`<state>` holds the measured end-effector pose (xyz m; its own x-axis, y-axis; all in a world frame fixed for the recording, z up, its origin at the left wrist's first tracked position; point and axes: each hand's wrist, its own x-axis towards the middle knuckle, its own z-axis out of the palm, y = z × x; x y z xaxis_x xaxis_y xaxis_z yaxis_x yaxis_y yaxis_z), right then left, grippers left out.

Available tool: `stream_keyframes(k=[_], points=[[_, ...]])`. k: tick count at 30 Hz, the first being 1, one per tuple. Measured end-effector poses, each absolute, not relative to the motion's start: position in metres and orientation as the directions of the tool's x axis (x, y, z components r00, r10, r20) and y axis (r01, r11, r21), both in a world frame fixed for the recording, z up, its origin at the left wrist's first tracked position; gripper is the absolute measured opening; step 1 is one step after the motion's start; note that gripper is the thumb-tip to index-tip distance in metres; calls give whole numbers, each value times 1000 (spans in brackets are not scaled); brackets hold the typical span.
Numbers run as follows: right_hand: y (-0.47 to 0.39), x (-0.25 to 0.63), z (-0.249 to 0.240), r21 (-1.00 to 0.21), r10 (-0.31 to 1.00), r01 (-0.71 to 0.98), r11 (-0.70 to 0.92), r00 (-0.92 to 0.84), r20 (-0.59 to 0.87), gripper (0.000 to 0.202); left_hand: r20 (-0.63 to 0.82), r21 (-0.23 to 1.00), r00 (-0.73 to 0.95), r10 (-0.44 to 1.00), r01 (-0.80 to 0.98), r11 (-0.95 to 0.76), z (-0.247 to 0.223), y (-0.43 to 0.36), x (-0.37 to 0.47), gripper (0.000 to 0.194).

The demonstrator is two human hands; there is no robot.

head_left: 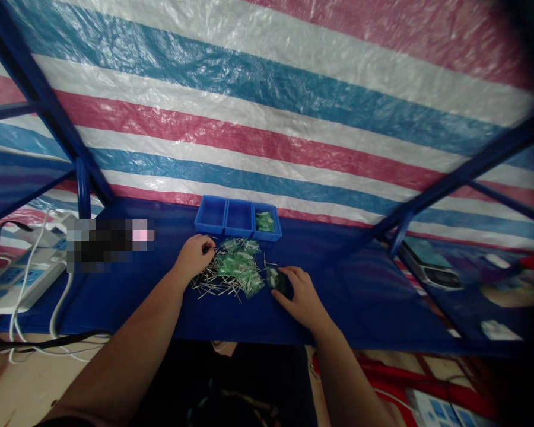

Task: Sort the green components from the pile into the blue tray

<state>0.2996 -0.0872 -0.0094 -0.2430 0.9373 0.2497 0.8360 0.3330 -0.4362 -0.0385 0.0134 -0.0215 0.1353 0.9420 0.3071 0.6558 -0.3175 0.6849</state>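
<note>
Judging by the split, we look partway at best: some green packets (264, 222) are in the right-hand one of the three joined blue bins (210, 229), but we count the larger share in the heap (238, 267) on the desk (338, 279). Thin pale rods (209, 289) lie loose in it too, mostly left and near side. Our left grip (193, 258) curls at the heap's left edge; we can't tell if it holds anything. Our right grip (301, 293), thumb and fingers parted, is at a stray packet (272, 277) right of the heap; hold unconfirmed.
</note>
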Motion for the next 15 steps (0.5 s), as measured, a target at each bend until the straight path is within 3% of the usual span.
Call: stream_keyframes(k=[8, 15], points=[[-82, 298, -24, -479, 927, 827, 295, -126, 353, 21, 301, 707, 106, 948, 642, -296, -23, 13, -38, 12], [-79, 304, -22, -641, 935, 734, 224, 22, 353, 23, 310, 709, 98, 946, 639, -298, -25, 14, -39, 13]])
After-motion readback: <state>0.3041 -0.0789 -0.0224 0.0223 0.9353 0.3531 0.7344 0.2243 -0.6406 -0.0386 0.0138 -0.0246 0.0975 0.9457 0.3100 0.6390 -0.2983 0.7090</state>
